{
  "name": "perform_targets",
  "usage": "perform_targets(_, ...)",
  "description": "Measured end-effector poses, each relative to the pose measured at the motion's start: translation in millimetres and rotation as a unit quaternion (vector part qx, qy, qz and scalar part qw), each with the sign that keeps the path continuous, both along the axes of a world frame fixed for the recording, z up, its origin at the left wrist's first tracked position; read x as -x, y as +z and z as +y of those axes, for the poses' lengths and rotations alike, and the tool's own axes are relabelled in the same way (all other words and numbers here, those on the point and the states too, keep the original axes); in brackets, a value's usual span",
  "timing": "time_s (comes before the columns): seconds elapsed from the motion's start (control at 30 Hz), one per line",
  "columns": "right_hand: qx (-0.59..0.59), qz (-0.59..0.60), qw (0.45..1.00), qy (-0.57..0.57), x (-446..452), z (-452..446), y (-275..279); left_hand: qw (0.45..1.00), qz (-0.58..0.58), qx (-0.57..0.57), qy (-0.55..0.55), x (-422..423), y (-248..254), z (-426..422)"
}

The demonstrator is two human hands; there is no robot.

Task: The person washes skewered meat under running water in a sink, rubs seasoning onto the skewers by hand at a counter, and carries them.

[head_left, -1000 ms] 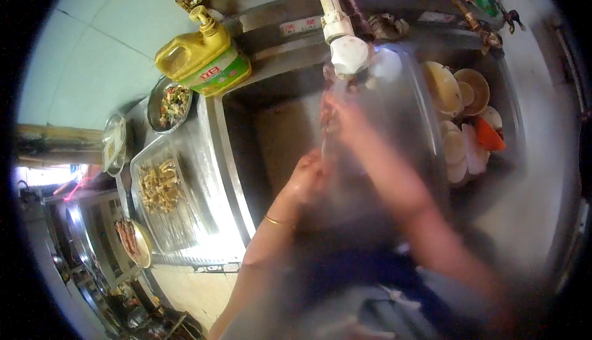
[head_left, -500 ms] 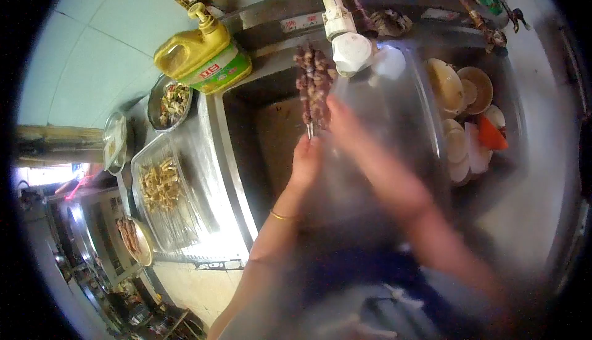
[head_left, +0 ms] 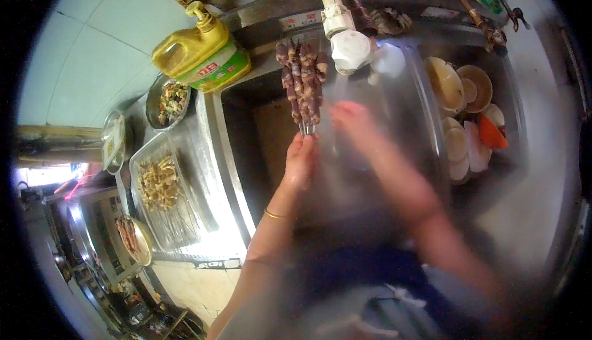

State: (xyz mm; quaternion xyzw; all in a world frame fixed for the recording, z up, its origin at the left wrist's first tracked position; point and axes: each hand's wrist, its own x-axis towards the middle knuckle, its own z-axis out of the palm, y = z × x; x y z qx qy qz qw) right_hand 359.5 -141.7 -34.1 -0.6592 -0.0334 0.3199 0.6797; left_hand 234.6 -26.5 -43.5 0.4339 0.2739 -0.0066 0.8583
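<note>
Clasping lumpy meat skewers (head_left: pixel 302 84) by slim metal shafts in the closed left hand (head_left: pixel 300 157), over an angular metal sink (head_left: pixel 238 136); cannot tell opening or hold of blurred right hand (head_left: pixel 350 118).

We see a shiny metal table (head_left: pixel 206 167) to the left of a sink (head_left: pixel 242 149). At its back corner stands a yellow pump bottle (head_left: pixel 213 65). Next comes a bowl (head_left: pixel 153 107) of mixed chopped food, then a clear container (head_left: pixel 115 144) farther left. Nearer us lies a shallow tray (head_left: pixel 190 186) of skewers (head_left: pixel 157 183) bearing pale yellowish pieces. By the left edge we find a round dish (head_left: pixel 143 246); its support is unclear.
</note>
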Motion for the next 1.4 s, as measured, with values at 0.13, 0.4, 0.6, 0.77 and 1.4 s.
perform_targets(0.13, 0.031, -0.020, 0.998, -0.042, 1, -7, 9, 0.999, 0.004, 0.044, 0.025, 1, 1, -4)
perform_targets(0.4, 0.056, -0.072, 0.991, -0.094, 3, -22, 2, 0.994, -0.017, 0.068, 0.084, -3, 7, -14)
perform_targets(0.6, 0.147, -0.160, 0.974, -0.065, 3, -34, -20, 0.995, -0.007, 0.074, 0.062, -8, 21, 5)
perform_targets(0.77, 0.080, -0.278, 0.957, -0.003, -2, -23, -20, 0.957, -0.010, -0.287, -0.041, -12, -37, -15)
perform_targets(1.4, -0.181, 0.240, 0.940, -0.163, -15, 45, 0, 0.882, -0.025, -0.471, 0.015, -6, -36, -21)
